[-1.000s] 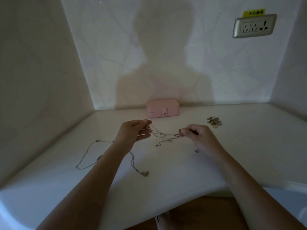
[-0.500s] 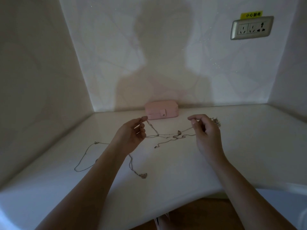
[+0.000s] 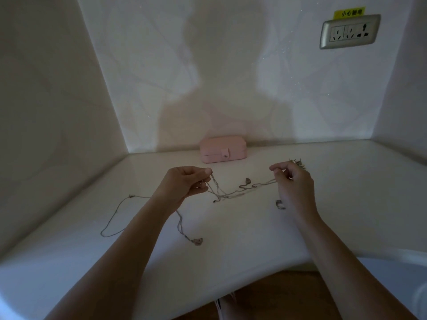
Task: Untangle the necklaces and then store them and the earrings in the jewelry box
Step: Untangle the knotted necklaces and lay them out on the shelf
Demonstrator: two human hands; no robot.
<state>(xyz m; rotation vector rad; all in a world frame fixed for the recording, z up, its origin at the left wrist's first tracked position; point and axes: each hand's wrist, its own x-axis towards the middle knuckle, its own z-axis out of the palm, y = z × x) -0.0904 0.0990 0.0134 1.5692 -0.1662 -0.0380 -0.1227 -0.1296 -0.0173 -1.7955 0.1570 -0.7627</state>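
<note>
Thin silver necklace chains (image 3: 233, 192) stretch in a tangle between my two hands above the white desk (image 3: 346, 204). My left hand (image 3: 187, 183) pinches the chains at their left end. My right hand (image 3: 293, 181) pinches a chain at the right end. One chain loop (image 3: 113, 218) trails left over the desk, and a strand with a pendant (image 3: 198, 241) hangs down by my left forearm. A small heart pendant (image 3: 247, 180) sits on the stretched chain. The pink jewelry box (image 3: 223, 148) stands closed against the back wall. The earrings (image 3: 299, 163) lie just behind my right hand, partly hidden.
Walls enclose the desk on the left, back and right. A wall socket (image 3: 350, 31) sits high on the back wall at the right. A small metal piece (image 3: 280, 204) lies on the desk beside my right wrist. The desk's curved front edge runs near my forearms.
My right hand has moved right and away from me, pulling the chain taut and spreading the tangle. My left hand has stayed in place with its pinch on the chains.
</note>
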